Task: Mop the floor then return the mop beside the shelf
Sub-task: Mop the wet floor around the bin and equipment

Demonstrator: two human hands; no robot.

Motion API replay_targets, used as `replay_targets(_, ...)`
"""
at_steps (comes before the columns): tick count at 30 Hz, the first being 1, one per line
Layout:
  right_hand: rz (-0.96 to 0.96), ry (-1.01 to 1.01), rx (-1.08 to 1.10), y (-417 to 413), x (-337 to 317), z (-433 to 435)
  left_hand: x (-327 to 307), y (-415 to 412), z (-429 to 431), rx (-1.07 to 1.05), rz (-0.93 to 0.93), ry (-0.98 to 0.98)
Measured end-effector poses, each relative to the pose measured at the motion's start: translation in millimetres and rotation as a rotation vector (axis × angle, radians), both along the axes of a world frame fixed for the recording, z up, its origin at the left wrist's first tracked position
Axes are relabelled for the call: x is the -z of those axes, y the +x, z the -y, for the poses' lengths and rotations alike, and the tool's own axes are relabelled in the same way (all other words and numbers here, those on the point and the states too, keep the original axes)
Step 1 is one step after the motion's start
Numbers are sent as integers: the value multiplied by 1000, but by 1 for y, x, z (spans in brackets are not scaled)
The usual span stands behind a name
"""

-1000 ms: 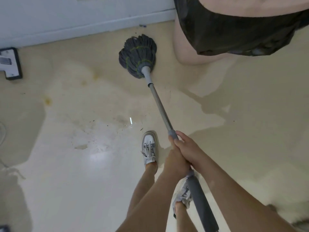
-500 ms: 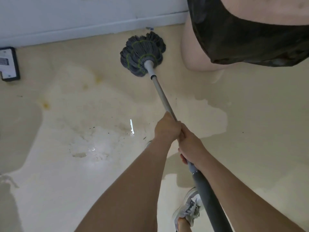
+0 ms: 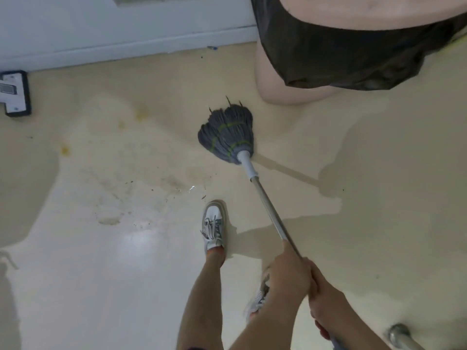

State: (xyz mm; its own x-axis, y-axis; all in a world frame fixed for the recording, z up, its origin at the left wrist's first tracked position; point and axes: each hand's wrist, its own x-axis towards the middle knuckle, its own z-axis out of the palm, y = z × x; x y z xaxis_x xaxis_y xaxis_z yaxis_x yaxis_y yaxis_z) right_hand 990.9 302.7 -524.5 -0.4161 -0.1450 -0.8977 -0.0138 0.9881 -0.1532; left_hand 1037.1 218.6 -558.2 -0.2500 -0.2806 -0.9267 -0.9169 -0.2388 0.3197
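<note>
Gripping mop handle [image 3: 267, 208], left hand [image 3: 290, 271] closed above right hand [image 3: 326, 301] closed, grey mop head [image 3: 227, 133] on floor [image 3: 101, 274] beyond white shoe [image 3: 214, 224]

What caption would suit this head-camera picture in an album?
Both hands, left hand and right hand, grip a grey string mop on a stained cream floor.

Cream glossy floor [image 3: 75, 286], stains center-left w/ light glare; white wall [image 3: 75, 26] & baseboard [image 3: 126, 50] across top of frame.
</note>
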Motion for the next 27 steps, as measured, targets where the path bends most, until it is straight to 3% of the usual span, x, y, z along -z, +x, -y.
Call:
replay_targets(4, -27, 21, -19, -2, -24, -53, -18, -6, -55, 28, 33, 56)
replay_targets(12, 180, -79, -185, 24, -24, -36, -1, 28, -43, -250, 60, 50)
replay_targets(20, 322, -105, -416, 121, -5, 32, 23, 147, 14, -352, 100, -88)
replay_targets(27, 365, -23, -613, 232, -2, 99, 34, 275, 58, -593, 156, -109)
